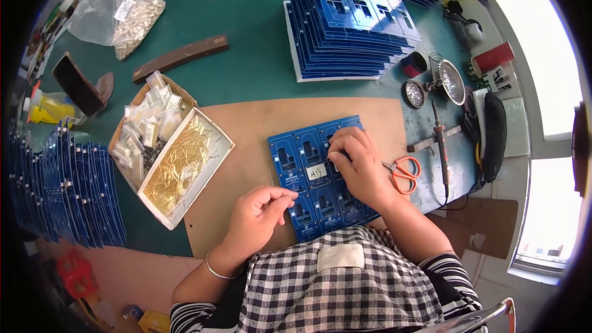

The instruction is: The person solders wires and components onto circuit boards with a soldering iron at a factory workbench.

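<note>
Electronics workshop, stacked circuit boards (351, 21), soldering iron (441, 148)

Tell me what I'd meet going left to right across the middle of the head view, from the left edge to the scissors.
Racked blue boards → white box of brass pins → left hand → blue circuit panel → right hand → orange-handled scissors.

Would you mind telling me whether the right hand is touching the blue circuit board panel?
Touching. The head view shows the right hand resting with fingertips pressed on the blue circuit board panel, no gap visible.
</note>
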A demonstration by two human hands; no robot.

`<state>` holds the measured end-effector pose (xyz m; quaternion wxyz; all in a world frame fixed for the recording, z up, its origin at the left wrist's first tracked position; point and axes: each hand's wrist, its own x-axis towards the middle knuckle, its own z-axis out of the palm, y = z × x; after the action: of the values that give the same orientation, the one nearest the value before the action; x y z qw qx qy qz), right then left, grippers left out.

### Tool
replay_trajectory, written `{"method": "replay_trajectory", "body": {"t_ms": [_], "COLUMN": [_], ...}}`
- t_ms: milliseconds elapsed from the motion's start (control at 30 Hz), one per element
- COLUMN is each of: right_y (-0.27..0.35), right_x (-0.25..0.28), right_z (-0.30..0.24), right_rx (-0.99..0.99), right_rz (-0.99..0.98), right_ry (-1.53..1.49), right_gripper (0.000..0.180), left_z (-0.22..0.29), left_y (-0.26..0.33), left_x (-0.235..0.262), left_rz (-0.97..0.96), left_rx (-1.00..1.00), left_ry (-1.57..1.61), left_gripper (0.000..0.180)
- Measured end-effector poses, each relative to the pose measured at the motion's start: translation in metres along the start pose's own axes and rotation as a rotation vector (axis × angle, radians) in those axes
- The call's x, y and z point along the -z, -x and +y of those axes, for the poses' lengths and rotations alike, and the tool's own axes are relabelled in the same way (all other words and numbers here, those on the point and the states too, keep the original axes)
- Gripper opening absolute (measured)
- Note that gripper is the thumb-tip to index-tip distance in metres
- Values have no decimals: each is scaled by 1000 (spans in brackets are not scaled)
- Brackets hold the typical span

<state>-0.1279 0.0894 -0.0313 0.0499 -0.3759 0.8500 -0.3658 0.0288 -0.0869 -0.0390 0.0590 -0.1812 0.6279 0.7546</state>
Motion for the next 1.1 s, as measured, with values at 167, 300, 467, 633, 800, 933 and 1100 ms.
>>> {"method": "replay_trajectory", "body": {"t_ms": [167, 300, 467, 633, 800, 933, 1100], "right_y": [-3, -3, -3, -3, 0, 3, 3], "right_x": [-4, -6, -10, -12, -16, -20, -14], "right_z": [-2, -10, -11, -12, -14, -18, -15], "right_rx": [12, -16, 5, 15, 50, 220, 238], "right_rz": [1, -36, 7, -1, 25, 74, 33], "right_ry": [94, 151, 198, 201, 217, 416, 447], "right_gripper": [7, 7, 5, 5, 6, 9, 10], "left_z": [2, 2, 2, 4, 5, 6, 5], "left_y": [-2, -1, -2, -2, -1, 0, -4], "left_x": [0, 0, 0, -1, -1, -1, -6], "left_rz": [-17, -4, -8, -4, -6, 12, -5], "left_rx": [-34, -44, -51, -49, -55, -66, -60], "left_ry": [-13, -22, -30, -33, -50, -86, -68], "left_gripper": [15, 15, 15, 15, 15, 15, 16]}}
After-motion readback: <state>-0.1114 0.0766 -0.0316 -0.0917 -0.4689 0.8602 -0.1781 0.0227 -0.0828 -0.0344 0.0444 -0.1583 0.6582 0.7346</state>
